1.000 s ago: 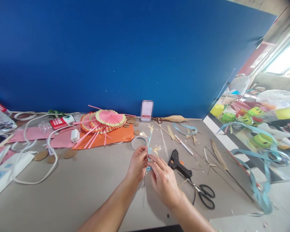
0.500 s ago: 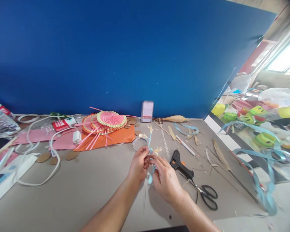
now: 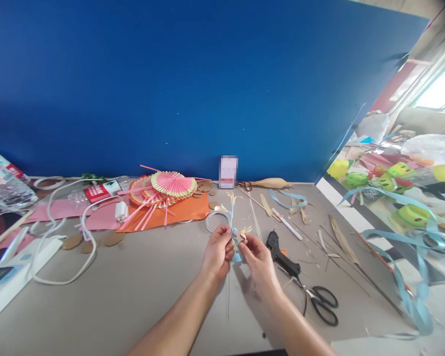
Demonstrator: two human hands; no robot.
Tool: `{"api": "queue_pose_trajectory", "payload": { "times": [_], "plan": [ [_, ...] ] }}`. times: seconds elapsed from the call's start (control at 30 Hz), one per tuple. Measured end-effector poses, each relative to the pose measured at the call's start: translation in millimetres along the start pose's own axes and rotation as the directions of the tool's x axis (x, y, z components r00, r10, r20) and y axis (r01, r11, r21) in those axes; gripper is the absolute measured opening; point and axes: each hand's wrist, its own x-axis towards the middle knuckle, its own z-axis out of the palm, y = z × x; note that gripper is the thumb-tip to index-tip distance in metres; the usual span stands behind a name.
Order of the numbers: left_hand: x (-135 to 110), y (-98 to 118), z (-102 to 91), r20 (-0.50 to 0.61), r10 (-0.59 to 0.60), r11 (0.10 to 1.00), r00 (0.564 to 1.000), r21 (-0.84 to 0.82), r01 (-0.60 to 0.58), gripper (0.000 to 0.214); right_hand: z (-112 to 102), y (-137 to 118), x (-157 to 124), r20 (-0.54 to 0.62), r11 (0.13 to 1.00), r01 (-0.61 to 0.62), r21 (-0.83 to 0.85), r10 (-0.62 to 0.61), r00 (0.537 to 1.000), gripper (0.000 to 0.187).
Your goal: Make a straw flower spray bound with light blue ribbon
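Note:
Upright in my left hand [image 3: 218, 252] is a thin wire stem wrapped in light blue ribbon [image 3: 233, 217], its fingers pinched round it. A cream flower with narrow petals [image 3: 232, 199] tops the stem, and bare wire hangs below the fist. My right hand [image 3: 258, 259] is closed just beside it, thumb and forefinger pinching a lower cream flower [image 3: 244, 232]. A loose piece of the blue ribbon [image 3: 237, 256] shows between the hands. To the right of my right hand lies a black glue gun [image 3: 282, 254]; black-handled scissors [image 3: 324, 304] are nearer me.
Pink and orange paper fans [image 3: 166, 188] rest on orange paper [image 3: 193, 212] at the back. A white cable [image 3: 65, 282] and power strip [image 3: 22, 277] occupy the left. A white pen [image 3: 287, 225], dried strips and wires lie right. A blue panel [image 3: 207, 89] stands behind.
My right hand has drawn slightly away from the left, and its fingers have come to a pinch at the lower flower. The left hand keeps its grip on the stem.

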Motion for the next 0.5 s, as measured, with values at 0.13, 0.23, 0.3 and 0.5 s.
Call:
{"api": "queue_pose_trajectory", "payload": {
  "times": [0.13, 0.23, 0.3, 0.5],
  "plan": [
    [0, -2, 0.0, 0.024, 0.008, 1.0, 1.0, 0.011, -0.008, 0.028, 13, 1, 3, 0.004, 0.968, -0.048, 0.245, 0.048, 0.999, 0.024],
    [0, -2, 0.3, 0.018, 0.028, 0.999, 0.999, 0.017, -0.028, 0.029, 21, -1, 6, -0.031, 0.951, -0.032, 0.308, 0.044, 0.999, 0.023],
    [-1, -1, 1.4, 0.008, 0.045, 0.999, 0.999, 0.018, -0.045, 0.029, 25, -1, 8, -0.057, 0.948, -0.014, 0.319, 0.034, 0.998, 0.023],
    [-4, 0, 4.6, -0.012, 0.073, 0.997, 0.997, 0.036, -0.072, 0.03, 33, -3, 12, -0.117, 0.947, -0.005, 0.322, 0.045, 0.992, 0.025]
  ]
}}
